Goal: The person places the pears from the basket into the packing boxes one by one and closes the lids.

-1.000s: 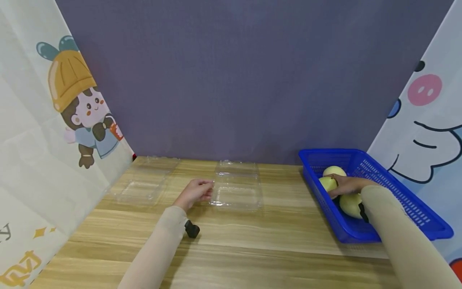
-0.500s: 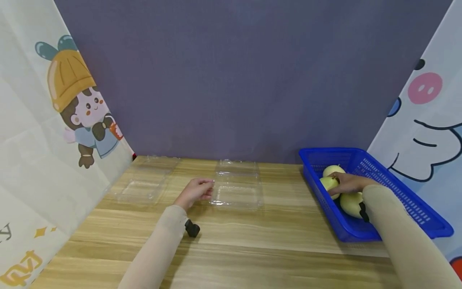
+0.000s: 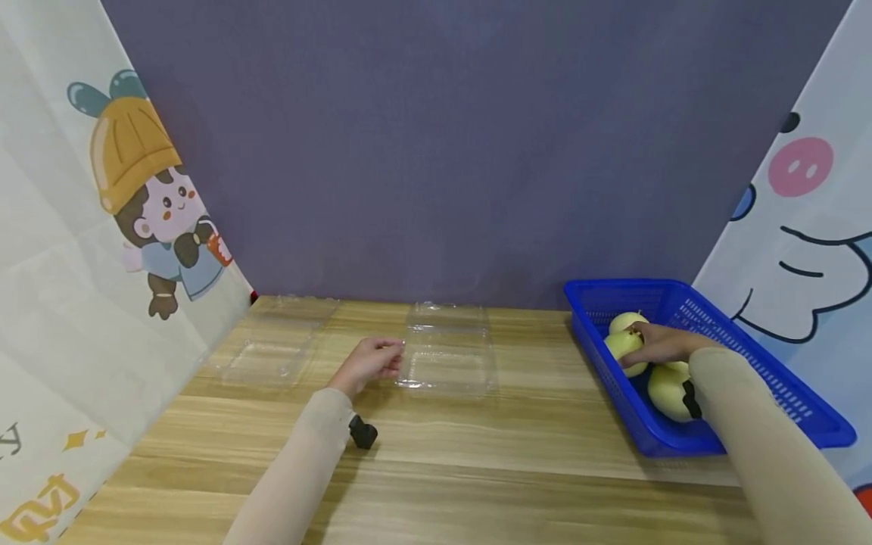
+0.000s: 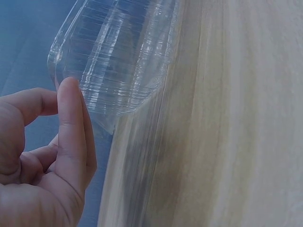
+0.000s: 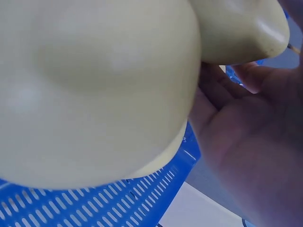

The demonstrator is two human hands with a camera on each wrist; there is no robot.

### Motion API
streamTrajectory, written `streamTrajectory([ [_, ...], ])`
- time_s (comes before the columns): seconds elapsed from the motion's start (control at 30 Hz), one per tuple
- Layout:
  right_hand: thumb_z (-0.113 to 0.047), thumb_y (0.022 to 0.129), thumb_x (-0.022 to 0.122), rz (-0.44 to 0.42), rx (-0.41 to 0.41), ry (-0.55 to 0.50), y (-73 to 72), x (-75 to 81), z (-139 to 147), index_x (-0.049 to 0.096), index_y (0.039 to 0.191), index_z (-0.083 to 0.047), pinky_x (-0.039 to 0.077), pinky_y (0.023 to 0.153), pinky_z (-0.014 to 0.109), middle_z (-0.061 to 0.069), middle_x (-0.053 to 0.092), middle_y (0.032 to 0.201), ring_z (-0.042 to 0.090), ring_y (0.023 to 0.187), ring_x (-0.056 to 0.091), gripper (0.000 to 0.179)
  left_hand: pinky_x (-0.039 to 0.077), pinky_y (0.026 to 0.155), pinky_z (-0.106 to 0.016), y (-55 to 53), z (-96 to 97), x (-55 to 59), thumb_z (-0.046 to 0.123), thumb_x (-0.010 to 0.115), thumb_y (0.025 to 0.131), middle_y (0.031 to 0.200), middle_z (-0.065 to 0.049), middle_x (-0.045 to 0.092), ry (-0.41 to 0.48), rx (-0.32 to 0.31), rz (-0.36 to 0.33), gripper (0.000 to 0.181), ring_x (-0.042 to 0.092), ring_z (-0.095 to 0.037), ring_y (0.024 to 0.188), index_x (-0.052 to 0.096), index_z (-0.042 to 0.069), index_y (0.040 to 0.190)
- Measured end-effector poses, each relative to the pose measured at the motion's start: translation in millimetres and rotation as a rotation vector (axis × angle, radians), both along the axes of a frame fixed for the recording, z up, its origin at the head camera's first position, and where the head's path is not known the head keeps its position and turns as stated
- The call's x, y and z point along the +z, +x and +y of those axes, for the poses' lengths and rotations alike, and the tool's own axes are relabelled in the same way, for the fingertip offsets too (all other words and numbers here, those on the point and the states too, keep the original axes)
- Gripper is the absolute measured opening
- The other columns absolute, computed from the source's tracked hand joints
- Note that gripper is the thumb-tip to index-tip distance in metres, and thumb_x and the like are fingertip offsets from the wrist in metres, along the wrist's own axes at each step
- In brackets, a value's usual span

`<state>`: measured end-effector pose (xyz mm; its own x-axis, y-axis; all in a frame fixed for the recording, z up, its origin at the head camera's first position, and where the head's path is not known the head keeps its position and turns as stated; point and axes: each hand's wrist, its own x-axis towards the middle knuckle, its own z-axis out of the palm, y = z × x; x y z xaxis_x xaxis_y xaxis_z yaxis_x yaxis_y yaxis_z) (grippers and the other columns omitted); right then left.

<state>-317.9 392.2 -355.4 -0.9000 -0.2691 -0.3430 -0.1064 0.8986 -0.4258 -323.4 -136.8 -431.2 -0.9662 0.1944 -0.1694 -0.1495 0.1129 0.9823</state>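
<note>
With thumb and fingers, my left hand [image 3: 370,365] pinches the left rim of a clear plastic clamshell box [image 3: 446,388], whose lid lies open toward the back wall. In the left wrist view the fingertips [image 4: 69,87] meet the edge of the ribbed plastic. At the right, my right hand [image 3: 662,344] reaches into a blue plastic basket [image 3: 602,382] and grips a pale yellow-green pear [image 3: 620,353]. Behind it sits another pear [image 3: 621,322]; a third pear [image 3: 669,392] lies nearer, under the wrist, and a large pear [image 5: 94,94] fills much of the right wrist view.
Another clear clamshell box [image 3: 262,359] lies open at the left on the wooden table [image 3: 477,469]. A dark grey-blue wall [image 3: 436,151] stands along the back edge. Printed cartoon panels flank both sides, the basket standing close to the right one.
The gripped pear has shifted slightly to the right with my right hand, and the nearer pear has rolled a little right and toward me. My left hand stays on the box rim.
</note>
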Motion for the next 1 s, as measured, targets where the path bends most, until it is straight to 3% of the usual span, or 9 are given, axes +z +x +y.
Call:
streamTrajectory([
  [0.4, -0.045, 0.085, 0.076, 0.057, -0.006, -0.032, 0.8, 9.8, -2, 0.022, 0.139, 0.024, 0.042, 0.097, 0.068, 0.047, 0.035, 0.137, 0.059, 0.125, 0.039, 0.103, 0.06, 0.074, -0.028, -1.3, -0.2, 0.8, 0.014, 0.059, 0.103, 0.103, -0.02, 0.063, -0.003, -0.001, 0.002, 0.042, 0.062, -0.017, 0.08, 0.052, -0.012, 0.136],
  [0.67, -0.041, 0.085, 0.076, 0.12, 0.006, -0.079, 1.9, 16.3, -4, 0.03, 0.137, 0.019, 0.051, 0.087, 0.048, 0.03, 0.052, 0.122, 0.039, 0.109, 0.053, 0.091, 0.06, 0.071, -0.026, -0.6, 0.8, 1.5, 0.014, 0.058, 0.103, 0.106, -0.022, 0.063, -0.01, 0.003, -0.007, 0.041, 0.062, -0.017, 0.08, 0.053, -0.01, 0.136],
  [0.77, -0.041, 0.086, 0.075, 0.148, 0.015, -0.07, 2.6, 18.3, -5, 0.034, 0.135, 0.017, 0.05, 0.086, 0.047, 0.026, 0.055, 0.118, 0.038, 0.107, 0.053, 0.087, 0.06, 0.072, -0.027, -0.7, 0.5, 0.6, 0.013, 0.058, 0.103, 0.105, -0.022, 0.063, -0.007, 0.007, -0.006, 0.041, 0.062, -0.018, 0.08, 0.052, -0.011, 0.136],
  [1.0, -0.034, 0.086, 0.077, 0.195, -0.011, -0.127, 6.2, 20.4, -7, 0.031, 0.136, 0.016, 0.052, 0.077, 0.036, 0.032, 0.048, 0.12, 0.032, 0.098, 0.055, 0.085, 0.06, 0.071, -0.026, 0.1, 1.5, 0.8, 0.012, 0.058, 0.103, 0.105, -0.022, 0.063, -0.002, 0.012, -0.008, 0.04, 0.062, -0.017, 0.079, 0.053, -0.011, 0.135],
])
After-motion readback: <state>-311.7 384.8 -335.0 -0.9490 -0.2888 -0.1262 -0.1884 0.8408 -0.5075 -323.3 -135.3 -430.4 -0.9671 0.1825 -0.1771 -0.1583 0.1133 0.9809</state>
